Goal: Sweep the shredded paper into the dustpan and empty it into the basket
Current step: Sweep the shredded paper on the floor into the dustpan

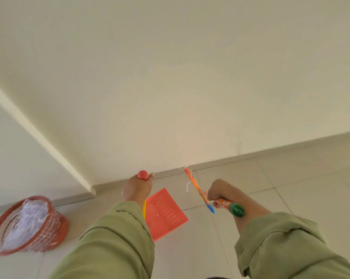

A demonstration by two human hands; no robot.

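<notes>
basket (pixel 55 224) at left on floor, tilted, full of shredded paper (pixel 32 220). dustpan (pixel 166 212) pan empty, flat near the wall. left hand (pixel 136 189) fingers wrapped round its red-capped handle (pixel 142 175). right hand (pixel 218 193) fist curled on broom (pixel 200 192), paper strands on it. bristles hard to make out, basket blurred

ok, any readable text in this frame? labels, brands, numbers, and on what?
None readable.
Broom handle, held by the right hand: orange printed wrap with pale marks, too blurred to read.
Dustpan, its handle held by the left hand: only moulded ribs, no lettering visible.
Basket of shredded paper: motion-blurred, no text to make out.
Wall and floor tiles: no signs or marks.
</notes>
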